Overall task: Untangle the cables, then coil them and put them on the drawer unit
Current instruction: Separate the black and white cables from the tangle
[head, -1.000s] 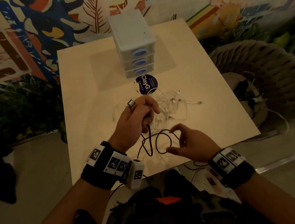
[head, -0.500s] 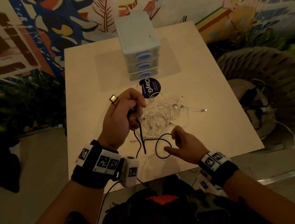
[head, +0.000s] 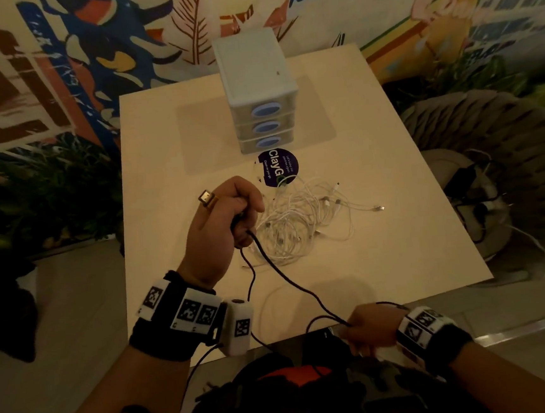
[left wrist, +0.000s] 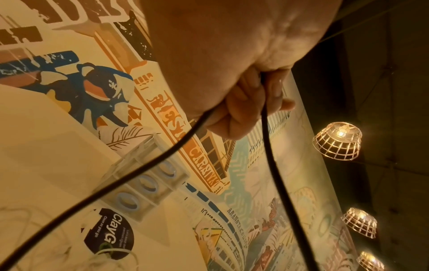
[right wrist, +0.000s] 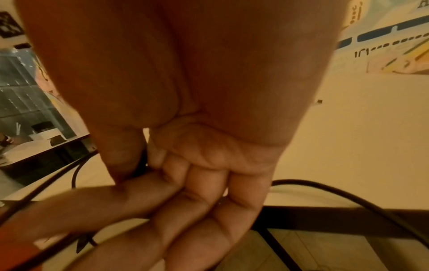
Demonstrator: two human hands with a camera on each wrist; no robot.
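Note:
My left hand (head: 229, 216) hovers above the middle of the table and grips a black cable (head: 291, 280); its metal plug (head: 207, 198) sticks out past the knuckles. In the left wrist view two black strands (left wrist: 271, 157) hang from the curled fingers (left wrist: 243, 102). The cable runs down to my right hand (head: 366, 328) at the table's near edge, where thumb and forefinger (right wrist: 130, 185) pinch it. A tangle of white cables (head: 302, 223) lies on the table just right of the left hand. The white drawer unit (head: 255, 86), with three blue-handled drawers, stands at the far middle.
A round dark sticker (head: 277, 168) lies flat in front of the drawer unit. The cream table (head: 166, 143) is edged by a painted wall behind, plants to the left and a woven chair (head: 490, 154) with more cables on it to the right.
My right hand has pulled back from the table's middle to its near edge, drawing the black cable out straighter. The left hand stayed raised, still gripping the plug end.

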